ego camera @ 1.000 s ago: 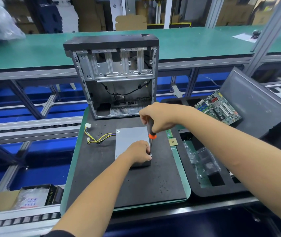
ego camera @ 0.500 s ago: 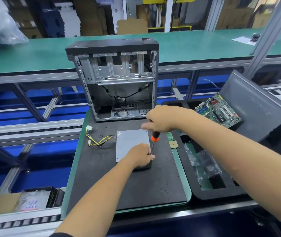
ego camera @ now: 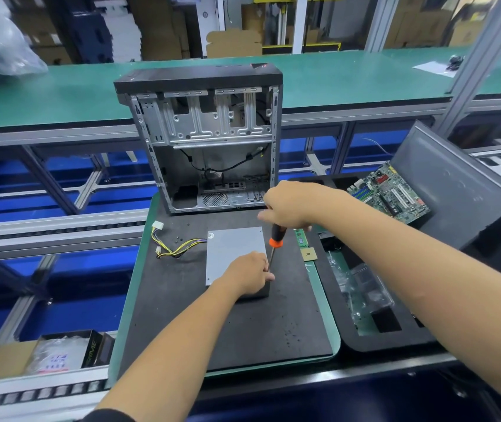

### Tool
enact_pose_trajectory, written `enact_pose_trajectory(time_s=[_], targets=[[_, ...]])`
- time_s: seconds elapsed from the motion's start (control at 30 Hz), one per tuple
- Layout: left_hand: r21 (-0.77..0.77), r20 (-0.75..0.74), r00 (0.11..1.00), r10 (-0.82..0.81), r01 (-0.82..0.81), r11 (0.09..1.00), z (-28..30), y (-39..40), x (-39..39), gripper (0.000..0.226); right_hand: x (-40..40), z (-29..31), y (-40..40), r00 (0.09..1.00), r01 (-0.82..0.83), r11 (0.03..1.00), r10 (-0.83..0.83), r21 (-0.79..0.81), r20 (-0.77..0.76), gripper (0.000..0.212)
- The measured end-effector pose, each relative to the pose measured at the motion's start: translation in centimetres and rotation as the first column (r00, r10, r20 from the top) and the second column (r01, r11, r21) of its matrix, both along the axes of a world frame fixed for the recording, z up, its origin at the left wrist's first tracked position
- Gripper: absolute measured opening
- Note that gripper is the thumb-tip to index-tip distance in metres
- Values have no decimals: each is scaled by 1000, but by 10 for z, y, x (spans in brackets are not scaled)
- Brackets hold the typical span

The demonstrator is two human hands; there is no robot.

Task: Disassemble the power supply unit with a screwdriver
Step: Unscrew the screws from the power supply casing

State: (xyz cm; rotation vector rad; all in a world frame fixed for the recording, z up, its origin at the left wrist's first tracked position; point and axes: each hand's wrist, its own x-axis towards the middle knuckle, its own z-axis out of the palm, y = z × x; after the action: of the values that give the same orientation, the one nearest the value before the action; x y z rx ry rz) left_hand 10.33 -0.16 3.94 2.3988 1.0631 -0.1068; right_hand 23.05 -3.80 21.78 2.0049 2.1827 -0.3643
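A grey metal power supply unit (ego camera: 234, 251) lies flat on the black foam mat (ego camera: 243, 330), its yellow and black wires (ego camera: 179, 248) trailing left. My left hand (ego camera: 247, 274) rests on the unit's near right corner, fingers curled over its edge. My right hand (ego camera: 289, 207) grips the black handle of a screwdriver (ego camera: 275, 239) with an orange collar. The thin shaft points down to the unit's right edge, right by my left fingers. The tip is hidden there.
An empty open computer case (ego camera: 206, 141) stands upright behind the unit. A few loose screws (ego camera: 177, 238) lie on the mat. A memory stick (ego camera: 299, 237) and a chip (ego camera: 309, 254) sit right of the unit. A black foam tray (ego camera: 365, 339) holds a motherboard (ego camera: 389, 193) and a grey panel (ego camera: 450, 184).
My right hand has tilted the screwdriver handle slightly to the right. My left hand stays on the unit's corner. The unit has not shifted.
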Motion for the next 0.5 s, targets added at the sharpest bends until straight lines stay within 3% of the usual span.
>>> enact_pose_trajectory(time_s=[0.1, 0.2, 0.5], targets=[[46, -38, 999, -36, 38, 998, 1, -2, 0, 22, 1, 5, -1, 989, -85, 996, 83, -6, -120, 13], [96, -77, 995, -65, 72, 993, -1, -5, -1, 25, 3, 8, -4, 972, -100, 995, 95, -10, -214, 15], [173, -54, 998, -44, 53, 983, -1, -15, -3, 22, 9, 1, -3, 972, -41, 999, 37, -10, -233, 11]])
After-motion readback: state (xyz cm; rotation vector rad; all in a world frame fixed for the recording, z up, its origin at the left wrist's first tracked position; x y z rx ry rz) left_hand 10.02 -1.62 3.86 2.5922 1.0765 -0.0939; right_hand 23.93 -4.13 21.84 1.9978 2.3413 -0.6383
